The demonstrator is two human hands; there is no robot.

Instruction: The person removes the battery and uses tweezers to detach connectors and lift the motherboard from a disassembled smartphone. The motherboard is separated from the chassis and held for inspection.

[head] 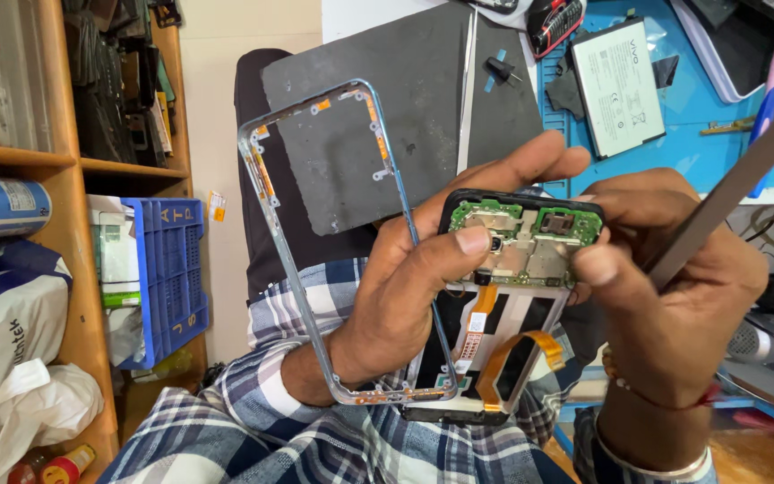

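From the head camera, the left hand (423, 269) gripped an opened phone (503, 296), thumb on its green circuit board (521, 224), with a loose frame (315, 224) hanging around the wrist. The right hand (674, 296) pinched a flat metal tool (727, 193) against the board's right edge, above the lap. A battery (618, 85) lay on the blue worktop (700, 99).

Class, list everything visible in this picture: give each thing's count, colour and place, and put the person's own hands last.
opened phone: one, green board, orange ribbon cables, centre, held
phone frame: one, silvery blue, around the left wrist
metal pry tool: one, grey, in the right hand
dark mat: one, grey, upper centre
battery: one, white, on the blue bench mat
blue crate: one, by the wooden shelf
left hand: holds the phone, thumb on the board
right hand: grips the tool
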